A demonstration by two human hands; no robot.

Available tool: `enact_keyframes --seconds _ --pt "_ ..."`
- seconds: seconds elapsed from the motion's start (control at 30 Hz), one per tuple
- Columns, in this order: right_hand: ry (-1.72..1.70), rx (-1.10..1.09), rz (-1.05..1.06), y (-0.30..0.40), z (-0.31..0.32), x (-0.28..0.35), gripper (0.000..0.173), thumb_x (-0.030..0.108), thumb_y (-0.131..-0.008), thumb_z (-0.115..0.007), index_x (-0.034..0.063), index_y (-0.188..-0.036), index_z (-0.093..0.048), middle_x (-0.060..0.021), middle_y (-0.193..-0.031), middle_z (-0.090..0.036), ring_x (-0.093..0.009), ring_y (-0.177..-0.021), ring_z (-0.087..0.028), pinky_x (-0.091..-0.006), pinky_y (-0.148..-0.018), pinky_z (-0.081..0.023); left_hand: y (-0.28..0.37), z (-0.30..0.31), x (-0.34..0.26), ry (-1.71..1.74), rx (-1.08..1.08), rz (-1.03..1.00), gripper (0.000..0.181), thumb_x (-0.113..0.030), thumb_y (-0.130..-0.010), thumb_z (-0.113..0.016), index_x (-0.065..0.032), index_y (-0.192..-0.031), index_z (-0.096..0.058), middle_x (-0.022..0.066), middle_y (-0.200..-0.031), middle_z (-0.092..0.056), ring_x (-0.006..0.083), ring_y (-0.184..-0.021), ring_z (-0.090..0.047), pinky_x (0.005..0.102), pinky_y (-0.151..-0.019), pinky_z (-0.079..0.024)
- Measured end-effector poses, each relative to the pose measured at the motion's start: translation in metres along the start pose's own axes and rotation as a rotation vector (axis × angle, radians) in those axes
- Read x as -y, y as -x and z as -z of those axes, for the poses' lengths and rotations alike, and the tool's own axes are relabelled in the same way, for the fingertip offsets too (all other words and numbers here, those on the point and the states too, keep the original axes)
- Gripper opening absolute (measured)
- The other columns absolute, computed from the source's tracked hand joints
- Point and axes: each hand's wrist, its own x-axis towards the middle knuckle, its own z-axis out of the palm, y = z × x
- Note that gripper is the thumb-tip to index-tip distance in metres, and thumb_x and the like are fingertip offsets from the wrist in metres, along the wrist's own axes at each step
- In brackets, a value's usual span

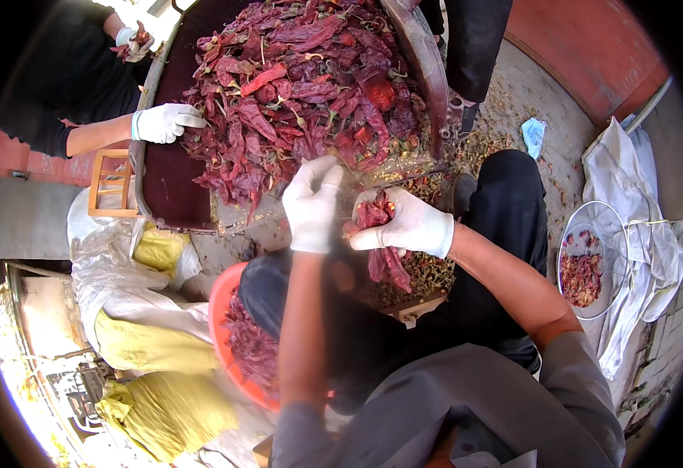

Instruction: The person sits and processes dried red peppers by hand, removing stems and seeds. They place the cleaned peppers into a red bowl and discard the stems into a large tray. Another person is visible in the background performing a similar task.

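My right hand [414, 225], in a white knit glove, is closed around a bunch of dried red chili peppers [391, 266]. Their lower ends hang below the palm, over my lap. To its left is my gloved left hand [313, 202], fingers curled, at the near edge of the heap of dried chilies [294, 88]. Whether anything sits between those fingers cannot be made out. The heap lies on a dark red tray-like surface [169, 158] with a raised rim. Loose seeds are scattered along its near edge.
A co-worker's gloved hand [169, 123] touches the heap's left side; another gloved hand [136, 44] holds chilies. An orange-red basin [217, 304] of chilies stands beside my left leg. Stems litter the floor [435, 269]. A wire-rimmed container [605, 298] and white sacks [611, 164] are at right.
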Motion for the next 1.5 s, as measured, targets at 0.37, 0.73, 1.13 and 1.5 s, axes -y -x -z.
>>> enact_keyframes --seconds 0.37,0.73,1.13,1.5 --pt "-0.188 -0.047 0.162 -0.012 0.015 -0.019 0.026 0.027 -0.083 -0.076 0.007 -0.096 -0.065 0.003 -0.074 -0.06 -0.006 -0.057 -0.054 -0.0223 -0.046 -0.042 -0.062 -0.041 0.006 -0.62 0.013 -0.37 0.025 -0.022 -0.087 -0.071 -0.0036 -0.104 -0.068 0.0051 -0.083 -0.068 0.0203 -0.071 -0.065 0.0322 -0.066 -0.051" --pt "-0.602 -0.368 0.039 -0.012 0.025 -0.007 0.024 0.021 -0.087 -0.072 0.0053 -0.105 -0.066 -0.0026 -0.086 -0.067 -0.011 -0.061 -0.06 -0.0255 -0.046 -0.045 -0.01 -0.021 -0.042 0.271 -0.176 0.107 0.017 -0.011 -0.096 -0.06 0.0025 -0.106 -0.063 0.009 -0.102 -0.068 0.0155 -0.081 -0.067 0.0257 -0.064 -0.055" --pt "-0.322 -0.31 0.176 0.005 0.017 0.003 0.022 0.017 -0.087 -0.072 0.0047 -0.105 -0.069 0.0011 -0.08 -0.066 -0.004 -0.064 -0.056 -0.0215 -0.05 -0.043 0.058 -0.02 -0.048 -0.248 0.039 -0.287 0.018 -0.007 -0.082 -0.073 -0.0028 -0.099 -0.068 0.016 -0.104 -0.067 0.0267 -0.094 -0.066 0.0339 -0.087 -0.052" --pt "-0.4 -0.164 0.044 0.003 0.016 -0.015 0.019 0.02 -0.086 -0.071 0.0044 -0.095 -0.068 -0.0031 -0.077 -0.066 -0.01 -0.05 -0.054 -0.0244 -0.041 -0.04 0.077 -0.017 -0.042 0.213 -0.055 0.098 0.022 -0.01 -0.092 -0.066 -0.0001 -0.112 -0.068 0.0007 -0.093 -0.067 0.0053 -0.076 -0.058 0.0193 -0.066 -0.045"
